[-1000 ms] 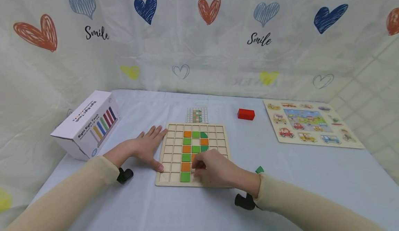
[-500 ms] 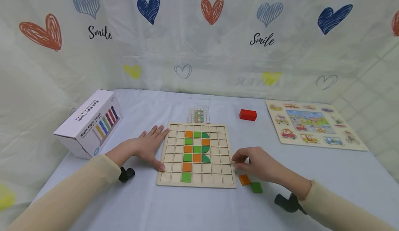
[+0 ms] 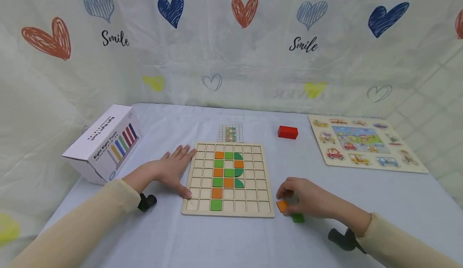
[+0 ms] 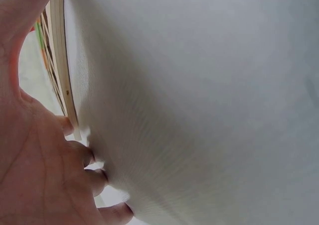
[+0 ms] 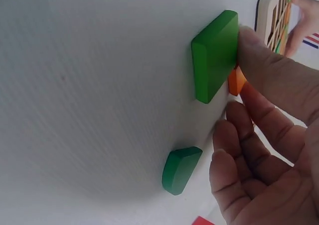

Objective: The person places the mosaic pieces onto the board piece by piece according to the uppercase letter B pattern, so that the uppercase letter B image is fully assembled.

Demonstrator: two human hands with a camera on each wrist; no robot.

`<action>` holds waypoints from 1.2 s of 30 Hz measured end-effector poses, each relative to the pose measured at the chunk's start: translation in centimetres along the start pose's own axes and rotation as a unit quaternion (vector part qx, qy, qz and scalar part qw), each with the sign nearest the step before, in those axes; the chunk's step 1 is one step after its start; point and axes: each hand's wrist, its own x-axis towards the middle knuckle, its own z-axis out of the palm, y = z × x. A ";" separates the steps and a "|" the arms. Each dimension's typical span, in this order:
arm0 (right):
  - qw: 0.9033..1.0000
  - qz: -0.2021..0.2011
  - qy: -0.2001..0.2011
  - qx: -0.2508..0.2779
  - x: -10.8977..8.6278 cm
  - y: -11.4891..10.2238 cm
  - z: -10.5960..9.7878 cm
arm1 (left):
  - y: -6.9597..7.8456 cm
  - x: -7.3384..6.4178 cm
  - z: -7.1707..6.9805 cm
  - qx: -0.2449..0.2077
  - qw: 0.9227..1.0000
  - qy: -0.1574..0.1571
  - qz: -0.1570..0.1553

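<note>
A wooden grid board [image 3: 249, 208] lies flat on the table, holding orange squares, green squares and green quarter-round tiles. My left hand [image 3: 170, 172] rests at its left edge, fingers spread and thumb on the lower left rim; the left wrist view shows the palm [image 4: 40, 170] beside the board's side. Right of the board, my right hand [image 3: 307, 197] pinches an orange square tile [image 3: 281, 206] between thumb and forefinger. Close by lies a green square tile [image 3: 298, 218]. The right wrist view also shows a green quarter-round tile [image 5: 180, 171] under the curled fingers, hidden in the head view.
A pattern card [image 3: 230, 133] lies behind the board. A red block [image 3: 287, 132] sits to its right, and a wooden vehicle puzzle [image 3: 365, 143] farther right. On the left stands a white box [image 3: 103, 143]. A printed cloth [image 3: 224, 51] hangs behind the table.
My right hand has left the board's lower middle, gone right past its edge, then down to the orange tile, which has shifted slightly left. My left hand has stayed at the board.
</note>
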 end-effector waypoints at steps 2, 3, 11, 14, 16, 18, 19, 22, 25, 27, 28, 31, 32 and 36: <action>1.000 0.011 0.007 -0.007 0.1 -0.1 0.1 | 0.0 0.0 0.0 0.000 1.000 0.000 -0.001; 1.000 0.017 0.011 -0.012 0.2 -0.1 0.1 | 0.0 0.1 0.0 0.001 1.000 0.000 -0.001; 0.998 0.032 0.032 -0.039 0.5 0.1 0.0 | 0.0 0.1 0.1 0.005 1.000 0.001 -0.005; 0.998 0.027 0.031 -0.041 0.5 0.2 -0.1 | -0.1 0.1 0.2 0.003 1.000 0.001 -0.004; 0.998 0.019 0.032 -0.042 0.5 0.3 -0.2 | -0.1 0.2 0.2 0.003 1.000 0.000 -0.004; 0.998 0.014 0.032 -0.045 0.6 0.3 -0.1 | -0.1 0.2 0.2 0.001 1.000 0.000 -0.004; 0.998 0.017 0.030 -0.046 0.6 0.3 -0.1 | -0.1 0.2 0.2 0.002 1.000 -0.001 -0.005; 0.998 0.020 0.029 -0.050 0.7 0.1 -0.2 | 0.0 0.2 0.1 0.000 1.000 -0.001 -0.005; 0.998 0.023 0.034 -0.041 0.7 -0.3 -0.4 | 0.0 0.2 0.1 0.003 1.000 -0.001 -0.006; 0.999 0.023 0.039 -0.029 0.8 -0.8 -0.6 | 0.0 0.1 0.1 0.004 1.000 0.000 -0.007; 0.999 0.021 0.041 -0.020 0.9 -1.0 -0.7 | 0.0 0.1 0.1 0.005 1.000 -0.001 -0.007; 0.999 0.018 0.040 0.002 1.4 -1.9 -0.6 | 0.0 0.1 0.0 0.006 1.000 -0.001 -0.008; 0.999 0.018 0.039 0.006 1.7 -2.3 -0.4 | 0.0 0.1 0.0 0.005 1.000 -0.001 -0.008; 0.999 0.010 0.035 0.016 2.7 -3.8 0.3 | 0.0 0.1 0.1 0.003 1.000 0.000 -0.006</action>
